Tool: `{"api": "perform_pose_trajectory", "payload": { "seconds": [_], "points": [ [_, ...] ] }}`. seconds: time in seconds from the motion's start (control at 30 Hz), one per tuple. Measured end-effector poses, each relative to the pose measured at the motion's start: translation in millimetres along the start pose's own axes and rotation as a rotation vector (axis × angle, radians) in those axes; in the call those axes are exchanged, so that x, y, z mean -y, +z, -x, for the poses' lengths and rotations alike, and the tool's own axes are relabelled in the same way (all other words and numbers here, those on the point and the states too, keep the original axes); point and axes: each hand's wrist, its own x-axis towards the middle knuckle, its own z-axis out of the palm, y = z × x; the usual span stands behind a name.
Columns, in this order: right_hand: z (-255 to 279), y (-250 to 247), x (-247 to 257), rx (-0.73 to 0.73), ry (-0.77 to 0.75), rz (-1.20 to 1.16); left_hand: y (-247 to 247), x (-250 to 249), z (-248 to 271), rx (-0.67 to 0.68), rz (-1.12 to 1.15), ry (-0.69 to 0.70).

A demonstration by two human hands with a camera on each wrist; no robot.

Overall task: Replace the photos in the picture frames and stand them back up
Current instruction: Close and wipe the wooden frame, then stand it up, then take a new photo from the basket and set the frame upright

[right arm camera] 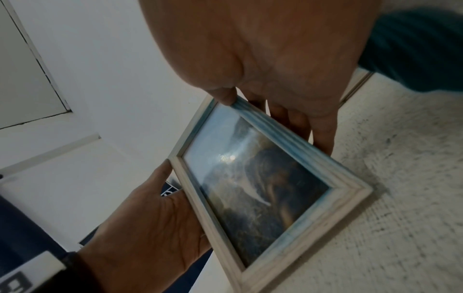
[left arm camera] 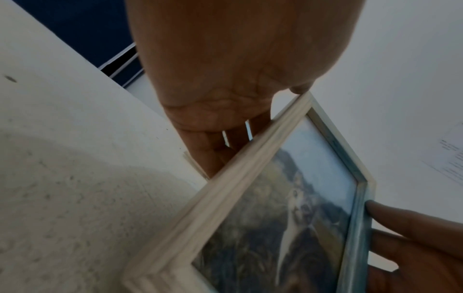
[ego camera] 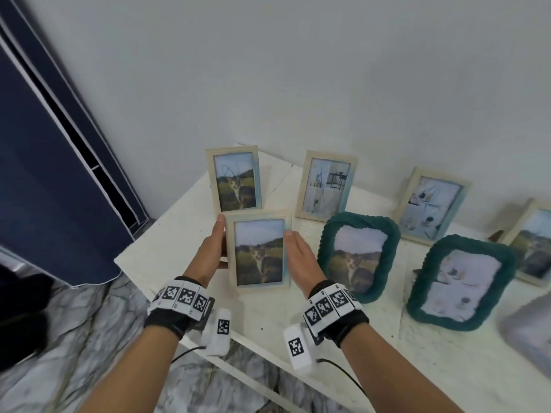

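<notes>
A pale wooden frame with a cat photo (ego camera: pixel 258 253) stands upright near the front left of the white counter (ego camera: pixel 372 347), held between both hands; the left hand (ego camera: pixel 210 253) lies along its 9 o'clock edge, thumb on the front side and fingers behind, so that grip is grasping the frame; the right hand (ego camera: pixel 301 253) lies along the 3 o'clock edge, and in the right wrist view its thumb presses the top rail while the fingers reach behind, so that grip too is grasping the frame; whether the frame's foot touches the counter I cannot tell. At 12 o'clock from it, just behind, stands a second wooden frame (ego camera: pixel 234 178) with the same cat picture; at 1 o'clock a wooden frame with an interior photo (ego camera: pixel 326 184) stands by the wall (ego camera: pixel 298 70); at 3 o'clock, just beside the right hand, a teal rope-edged frame (ego camera: pixel 357 257) shows the cat; further toward 3 o'clock stand another teal frame (ego camera: pixel 460 281) and, behind it, a wooden frame (ego camera: pixel 430 205) with interior pictures. A dark blue fabric wardrobe (ego camera: pixel 44 174) fills the 9 o'clock side.
</notes>
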Motion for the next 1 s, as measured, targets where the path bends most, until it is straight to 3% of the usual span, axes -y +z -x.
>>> {"api": "perform_pose_trajectory", "payload": {
  "seconds": [0.37,0.6,0.8,1.0],
  "points": [
    [9.3,-18.3,21.9,-0.003,-0.084,0.073,-10.3,5.7,-4.5,0.002,-0.041,0.034],
    [-11.3,-34.4,88.5,-0.014,-0.267,0.093,-42.4,-14.5,-25.5,-0.146,-0.016,0.170],
    [-86.5,-45.2,164.2,0.127,-0.121,0.024,-69.9,-59.5,-82.1,-0.221,-0.142,0.259],
    [-166.0,-29.7,187.9,0.078,0.010,0.212,-83.6,-97.7,-135.3,-0.267,-0.356,0.195]
  ]
}}
